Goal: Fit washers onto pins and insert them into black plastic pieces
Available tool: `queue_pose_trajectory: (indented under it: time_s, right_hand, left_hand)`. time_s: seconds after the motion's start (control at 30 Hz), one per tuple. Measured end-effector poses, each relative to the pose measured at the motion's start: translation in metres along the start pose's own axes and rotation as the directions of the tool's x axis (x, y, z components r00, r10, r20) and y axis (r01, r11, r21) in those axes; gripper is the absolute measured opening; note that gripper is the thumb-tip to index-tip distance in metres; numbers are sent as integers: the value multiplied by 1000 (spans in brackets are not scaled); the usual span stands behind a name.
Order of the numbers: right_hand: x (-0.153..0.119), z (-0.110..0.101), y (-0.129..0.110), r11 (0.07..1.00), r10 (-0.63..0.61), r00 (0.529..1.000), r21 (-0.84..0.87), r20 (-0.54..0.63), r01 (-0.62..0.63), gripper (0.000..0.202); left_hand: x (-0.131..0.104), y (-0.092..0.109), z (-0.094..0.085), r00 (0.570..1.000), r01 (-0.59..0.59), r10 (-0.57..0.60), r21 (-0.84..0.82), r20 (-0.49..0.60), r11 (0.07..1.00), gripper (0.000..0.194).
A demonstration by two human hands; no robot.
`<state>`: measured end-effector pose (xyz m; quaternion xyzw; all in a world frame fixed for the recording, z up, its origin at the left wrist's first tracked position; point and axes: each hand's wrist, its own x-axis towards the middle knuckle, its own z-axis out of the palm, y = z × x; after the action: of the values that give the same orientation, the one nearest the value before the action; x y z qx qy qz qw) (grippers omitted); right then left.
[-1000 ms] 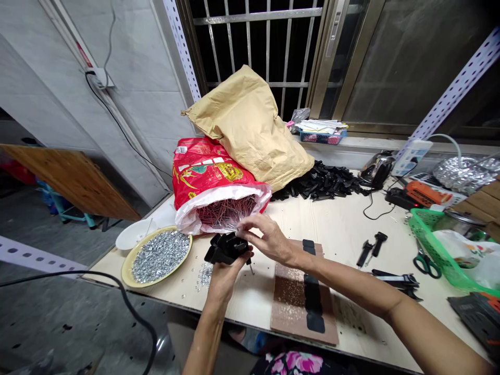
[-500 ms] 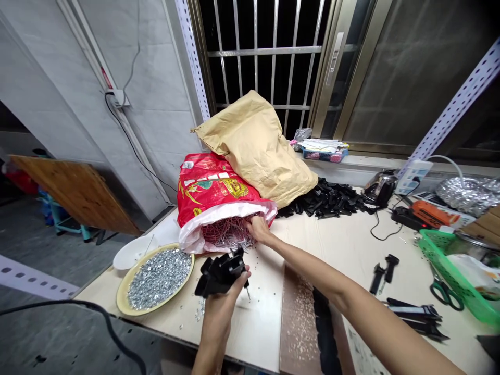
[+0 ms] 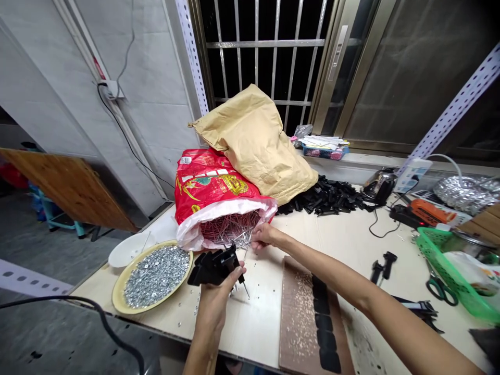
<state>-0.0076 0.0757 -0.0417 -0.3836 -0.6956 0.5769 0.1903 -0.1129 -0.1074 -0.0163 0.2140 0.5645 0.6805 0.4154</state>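
My left hand [image 3: 216, 294] is closed around several black plastic pieces [image 3: 213, 265], and a thin metal rod sticks out below them. My right hand [image 3: 265, 236] is at the right side of the open mouth of a red bag [image 3: 219, 179] with a white lining. Its fingers are pinched together on what looks like a thin metal rod [image 3: 246, 252], pointing down and left. Many long thin rods [image 3: 228, 228], reddish and silvery, lie inside the bag. Left of my left hand, a yellow dish [image 3: 117, 291] holds small silver washers or nuts.
A tan paper sack [image 3: 258, 146] leans on the red bag. Black parts [image 3: 332, 197] are heaped behind. A brown board [image 3: 295, 312] carries pale bits and a row of black pads [image 3: 326, 333]. Scissors [image 3: 441, 289] and a green basket [image 3: 461, 284] are at the right.
My right hand has drawn back a little from the bag's mouth, with a thin rod now showing at its fingers. The black pieces in my left hand have tilted slightly.
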Motion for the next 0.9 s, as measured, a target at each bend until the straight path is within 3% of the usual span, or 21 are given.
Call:
queue_pose_trajectory:
  time_s: [0.13,0.2,0.3,0.37,0.47,0.53,0.7,0.8,0.9]
  right_hand:
    - [-39,-7,9,998,33,999,59,2,-33,15]
    - [-57,-17,0,993,-96,992,56,-81,101,9]
    - [-81,-34,-27,916,-384,894,27,-232,400,14]
    - [-92,-38,-46,882,-429,870,96,-244,461,16]
    - [-102,-34,-65,868,-431,882,180,-188,463,14]
    - [-104,-29,-70,854,-478,862,142,-169,501,14]
    - [-106,-28,-65,833,-541,840,-151,-25,532,11]
    - [-110,-32,-61,732,-588,805,-374,78,570,13]
    - [-110,-40,-64,665,-616,771,-417,163,620,19]
  left_hand:
    - [0,-4,7,1000,-9,9,61,-4,998,50]
    - [0,-5,11,999,-34,38,127,-33,991,46]
    - [2,-8,18,993,-74,94,250,-70,965,43]
    - [5,-11,23,989,-104,133,329,-68,939,43]
    - [7,-17,29,981,-163,193,435,-24,886,44]
    - [6,-20,31,976,-205,218,478,30,854,40]
    - [-1,-24,31,967,-254,203,543,152,801,34]
    - [-6,-25,34,975,-216,143,577,169,788,34]
    - [-9,-25,40,984,-156,87,525,153,837,38]
